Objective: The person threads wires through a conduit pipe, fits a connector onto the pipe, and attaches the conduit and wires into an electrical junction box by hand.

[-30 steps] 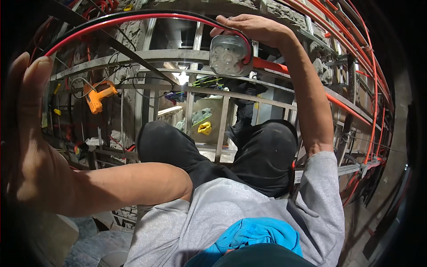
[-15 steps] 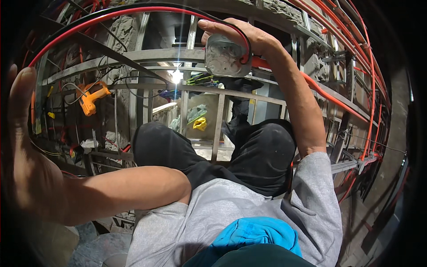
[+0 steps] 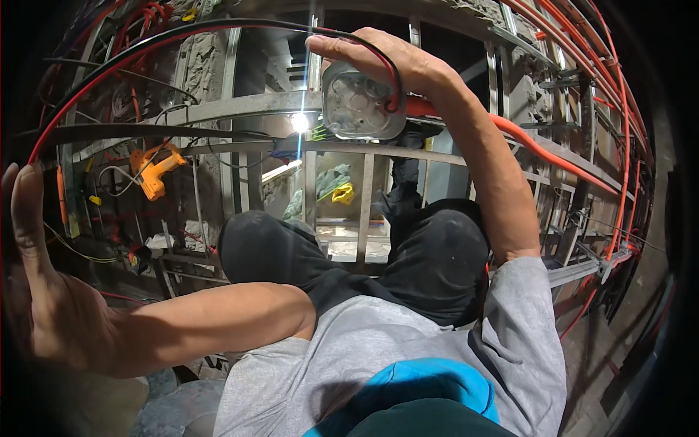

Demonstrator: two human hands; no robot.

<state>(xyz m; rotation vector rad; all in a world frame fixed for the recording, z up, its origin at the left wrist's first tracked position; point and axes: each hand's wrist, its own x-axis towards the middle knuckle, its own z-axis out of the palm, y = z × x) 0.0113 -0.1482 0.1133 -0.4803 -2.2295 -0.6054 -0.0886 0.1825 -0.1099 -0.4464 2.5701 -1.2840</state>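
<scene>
My right hand (image 3: 415, 62) is wrapped round a square, see-through electrical box (image 3: 364, 102), with its fingers partly hidden behind it. A red wire and a black wire (image 3: 211, 28) come out of the box's right side and bend in one long arc to the far left. There my left hand (image 3: 65, 313) is raised, its thumb upright against the wires' far end. The dark picture rim hides most of its other fingers. A thick orange conduit (image 3: 524, 144) runs from behind the box toward the right.
Metal framing (image 3: 218, 108) crosses ahead of my bent knees. An orange power tool (image 3: 156, 169) hangs at the left, near loose cables. A bright lamp (image 3: 299, 122) shines beyond the frame, above a yellow item (image 3: 343, 193). Orange conduits (image 3: 615, 131) line the right wall.
The view has shifted slightly. The box sits a little lower and further left in the picture. My left hand is lower, and the wire arc has moved down with it. Both holds look unchanged.
</scene>
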